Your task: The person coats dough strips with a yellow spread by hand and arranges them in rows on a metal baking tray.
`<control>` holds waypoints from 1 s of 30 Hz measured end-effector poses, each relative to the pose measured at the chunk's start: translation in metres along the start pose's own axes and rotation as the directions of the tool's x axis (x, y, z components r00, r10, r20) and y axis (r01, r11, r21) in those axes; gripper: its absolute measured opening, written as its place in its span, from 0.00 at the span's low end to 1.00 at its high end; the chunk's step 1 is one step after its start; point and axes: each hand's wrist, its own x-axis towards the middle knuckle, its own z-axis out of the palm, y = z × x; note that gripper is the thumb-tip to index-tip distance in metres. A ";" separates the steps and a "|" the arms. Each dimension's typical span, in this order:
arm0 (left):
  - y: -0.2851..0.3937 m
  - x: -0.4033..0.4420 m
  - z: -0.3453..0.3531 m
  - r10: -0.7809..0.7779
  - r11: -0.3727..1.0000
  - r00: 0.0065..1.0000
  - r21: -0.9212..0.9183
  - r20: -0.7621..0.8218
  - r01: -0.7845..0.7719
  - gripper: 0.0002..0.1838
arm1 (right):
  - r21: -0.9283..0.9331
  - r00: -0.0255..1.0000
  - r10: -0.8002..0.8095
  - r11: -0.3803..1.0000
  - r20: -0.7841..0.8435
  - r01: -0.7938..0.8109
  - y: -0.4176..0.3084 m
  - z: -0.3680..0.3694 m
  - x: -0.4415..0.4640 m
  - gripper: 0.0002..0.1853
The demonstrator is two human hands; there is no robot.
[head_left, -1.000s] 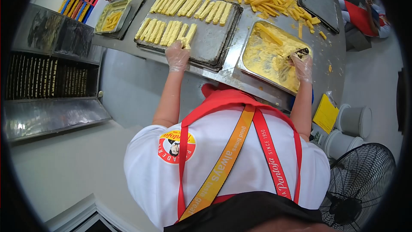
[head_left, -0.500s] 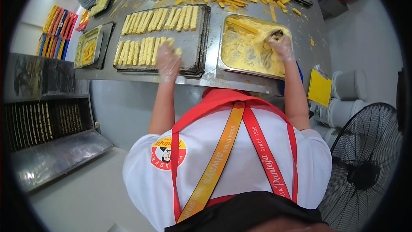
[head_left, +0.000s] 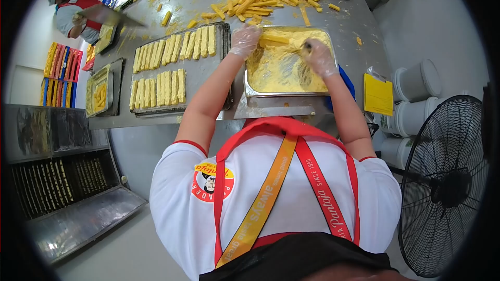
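Observation:
My left hand [head_left: 246,40], in a clear glove, is at the upper left corner of a metal pan [head_left: 286,94] of crumbly yellow coating. Its fingers are closed at the end of a yellow stick [head_left: 274,38] lying in the pan. My right hand [head_left: 321,60], also gloved, is over the pan's right half, closed around a tool with a dark end [head_left: 307,47]; the rest of it is hidden or blurred. To the left, a dark baking tray [head_left: 200,75] bears two rows of pale coated sticks [head_left: 172,48].
Plain yellow sticks [head_left: 255,2] are heaped beyond the pan. A smaller pan [head_left: 100,93] stands at the table's left edge. A co-worker [head_left: 78,13] is at the far left. A fan [head_left: 442,187] and white buckets [head_left: 416,80] stand to the right.
My left hand has moved from the tray, where it held a coated stick, to the pan's upper left corner. My right hand has shifted left over the coating. The view has swung slightly.

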 end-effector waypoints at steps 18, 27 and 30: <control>0.047 -0.094 -0.018 -0.260 0.727 0.964 -0.667 -0.046 0.164 0.14 | 0.126 0.968 0.247 0.960 0.040 -0.250 0.011 -0.028 0.011 0.11; 0.049 -0.083 -0.018 -0.280 0.703 0.958 -0.691 -0.056 0.165 0.13 | 0.761 0.964 0.257 0.613 0.062 -0.213 -0.007 0.013 -0.002 0.09; 0.050 -0.083 -0.018 -0.312 0.665 0.950 -0.720 -0.026 0.199 0.13 | 0.303 0.975 0.165 0.946 -0.148 -0.114 -0.009 0.002 0.005 0.09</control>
